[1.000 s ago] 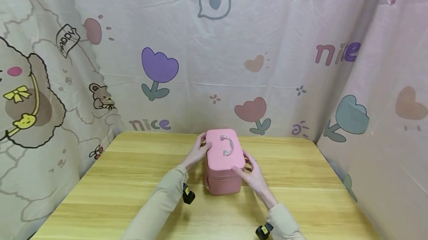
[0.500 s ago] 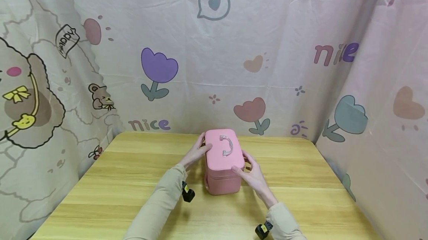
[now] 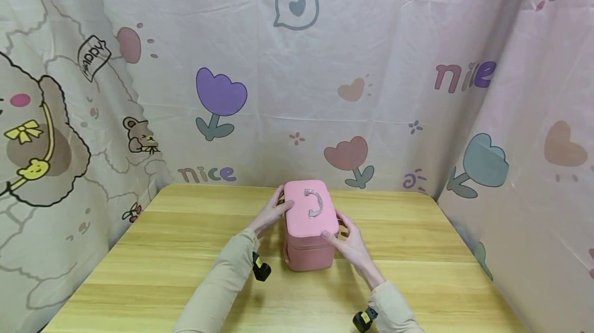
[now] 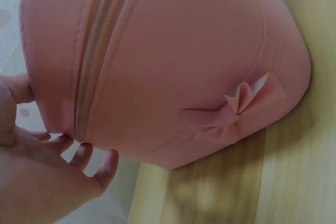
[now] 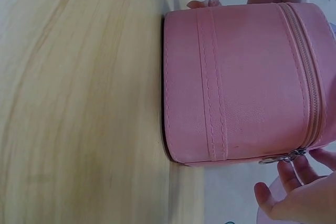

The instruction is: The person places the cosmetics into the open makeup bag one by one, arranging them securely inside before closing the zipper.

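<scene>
A pink cosmetic case [image 3: 301,225] stands upright on the table, its lid down and a curved silver handle [image 3: 317,204] on top. My left hand [image 3: 271,213] grips the lid's far left edge, thumb on top and fingers down the side. At the near right corner, my right hand [image 3: 351,244] holds the lid the same way. A zipper [image 4: 97,51] runs round the case under the lid, and a pink bow [image 4: 236,116] decorates its left side. In the right wrist view, the metal zipper pull [image 5: 286,157] hangs right by my right fingertips.
The wooden table [image 3: 185,250] extends on both sides of the case. Behind it hangs a printed cloth [image 3: 274,65], with more cloth along the left and right sides. A small black camera [image 3: 261,267] sits below the left wrist, another [image 3: 364,319] below the right.
</scene>
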Tool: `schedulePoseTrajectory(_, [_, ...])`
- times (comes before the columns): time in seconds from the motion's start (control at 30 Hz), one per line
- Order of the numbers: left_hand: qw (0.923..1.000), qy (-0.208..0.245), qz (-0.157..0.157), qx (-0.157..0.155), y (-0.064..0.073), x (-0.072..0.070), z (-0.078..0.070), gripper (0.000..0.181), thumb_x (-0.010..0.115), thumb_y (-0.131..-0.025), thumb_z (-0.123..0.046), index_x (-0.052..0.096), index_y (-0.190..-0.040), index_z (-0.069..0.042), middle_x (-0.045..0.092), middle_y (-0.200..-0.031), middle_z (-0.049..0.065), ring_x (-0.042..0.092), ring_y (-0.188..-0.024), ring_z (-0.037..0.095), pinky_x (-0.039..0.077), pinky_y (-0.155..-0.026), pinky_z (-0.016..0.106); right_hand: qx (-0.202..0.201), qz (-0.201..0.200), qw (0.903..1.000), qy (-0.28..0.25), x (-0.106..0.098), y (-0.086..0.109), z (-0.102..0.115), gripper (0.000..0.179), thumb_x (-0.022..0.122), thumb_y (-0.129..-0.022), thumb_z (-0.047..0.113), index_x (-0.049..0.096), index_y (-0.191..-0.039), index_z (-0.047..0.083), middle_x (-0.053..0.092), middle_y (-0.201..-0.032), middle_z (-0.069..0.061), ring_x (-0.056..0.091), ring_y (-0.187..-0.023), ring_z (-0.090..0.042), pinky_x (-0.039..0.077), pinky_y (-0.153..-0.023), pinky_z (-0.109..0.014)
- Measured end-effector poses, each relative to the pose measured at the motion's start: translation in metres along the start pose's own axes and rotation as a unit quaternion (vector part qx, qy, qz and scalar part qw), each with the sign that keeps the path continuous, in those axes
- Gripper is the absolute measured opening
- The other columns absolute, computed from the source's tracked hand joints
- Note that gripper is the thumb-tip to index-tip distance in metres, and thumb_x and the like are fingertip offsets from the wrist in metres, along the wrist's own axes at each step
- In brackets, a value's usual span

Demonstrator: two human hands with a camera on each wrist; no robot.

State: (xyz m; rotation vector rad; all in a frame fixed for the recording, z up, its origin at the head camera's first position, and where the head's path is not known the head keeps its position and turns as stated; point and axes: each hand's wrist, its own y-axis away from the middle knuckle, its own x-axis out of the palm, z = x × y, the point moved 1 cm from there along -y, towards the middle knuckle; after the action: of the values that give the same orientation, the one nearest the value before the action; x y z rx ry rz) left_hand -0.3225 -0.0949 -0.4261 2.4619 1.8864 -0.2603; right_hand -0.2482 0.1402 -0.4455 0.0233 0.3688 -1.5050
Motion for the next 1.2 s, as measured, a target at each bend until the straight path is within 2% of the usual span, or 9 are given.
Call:
schedulePoseTrajectory(0.33, [0.9996, -0.022, -0.016, 0.002, 0.004, -0.002, 0.001, 0.075, 0.054, -0.103, -0.015, 0.009, -0.161, -0.001, 0.011, -0.166, 0.029, 0.018, -0.151, 0.052, 0.023, -0.124, 0.061, -0.01, 0.006, 0.9999, -0.009, -0.007, -0.006, -0.005, 0.068, 0.074, -0.088, 0.013, 0.046, -0.15, 0.005, 0.054, -0.146, -0.018, 0.047, -0.125, -0.021, 0.037, -0.107, -0.043])
schedulePoseTrajectory(0.53, [0.999, -0.026, -0.033, -0.015, 0.007, -0.003, 0.001, 0.087, 0.062, -0.099, -0.022, 0.004, -0.161, -0.001, 0.01, -0.167, 0.027, 0.013, -0.152, 0.05, 0.018, -0.124, 0.063, -0.004, 0.019, 0.9993, -0.032, -0.011, -0.008, -0.007, 0.066, 0.07, -0.092, 0.011, 0.042, -0.151, 0.005, 0.047, -0.153, -0.018, 0.041, -0.138, -0.03, 0.033, -0.111, -0.046])
schedulePoseTrajectory(0.67, [0.998, -0.031, -0.047, -0.029, 0.011, -0.004, 0.0, 0.095, 0.069, -0.094, -0.025, 0.005, -0.161, -0.003, 0.011, -0.166, 0.026, 0.014, -0.153, 0.047, 0.017, -0.126, 0.06, 0.004, 0.008, 0.9987, -0.051, -0.013, -0.009, -0.006, 0.066, 0.069, -0.092, 0.01, 0.041, -0.151, 0.004, 0.046, -0.153, -0.018, 0.039, -0.138, -0.03, 0.031, -0.113, -0.048])
schedulePoseTrajectory(0.8, [0.9972, -0.033, -0.063, -0.024, 0.012, -0.005, 0.001, 0.095, 0.073, -0.089, -0.023, 0.013, -0.159, -0.001, 0.015, -0.162, 0.028, 0.018, -0.152, 0.048, 0.019, -0.126, 0.059, 0.007, -0.023, 0.9985, -0.048, -0.014, -0.008, -0.007, 0.063, 0.072, -0.089, 0.009, 0.045, -0.146, 0.002, 0.05, -0.145, -0.019, 0.042, -0.127, -0.027, 0.034, -0.108, -0.043])
schedulePoseTrajectory(0.9, [0.9965, -0.037, -0.074, -0.014, 0.012, -0.005, 0.002, 0.092, 0.075, -0.088, -0.02, 0.017, -0.155, 0.001, 0.018, -0.162, 0.03, 0.018, -0.152, 0.048, 0.017, -0.126, 0.06, 0.011, -0.058, 0.9973, -0.044, -0.013, -0.007, -0.007, 0.059, 0.075, -0.086, 0.009, 0.049, -0.139, -0.001, 0.051, -0.132, -0.019, 0.043, -0.114, -0.023, 0.036, -0.101, -0.036])
schedulePoseTrajectory(1.03, [0.9953, -0.042, -0.087, -0.011, 0.014, -0.005, 0.002, 0.09, 0.077, -0.087, -0.02, 0.019, -0.152, 0.002, 0.02, -0.162, 0.031, 0.016, -0.153, 0.046, 0.014, -0.126, 0.059, 0.021, -0.101, 0.9935, -0.047, -0.012, -0.005, -0.005, 0.052, 0.077, -0.084, 0.008, 0.052, -0.128, -0.003, 0.048, -0.11, -0.01, 0.039, -0.096, -0.017, 0.036, -0.085, -0.026])
schedulePoseTrajectory(1.2, [0.993, -0.052, -0.106, -0.005, 0.017, -0.004, 0.002, 0.09, 0.079, -0.084, -0.022, 0.021, -0.149, 0.001, 0.026, -0.158, 0.031, 0.022, -0.151, 0.047, 0.017, -0.125, 0.06, 0.013, -0.13, 0.9899, -0.054, -0.011, -0.002, -0.002, 0.047, 0.079, -0.084, 0.008, 0.055, -0.123, -0.004, 0.051, -0.092, 0.002, 0.043, -0.082, -0.01, 0.037, -0.071, -0.021])
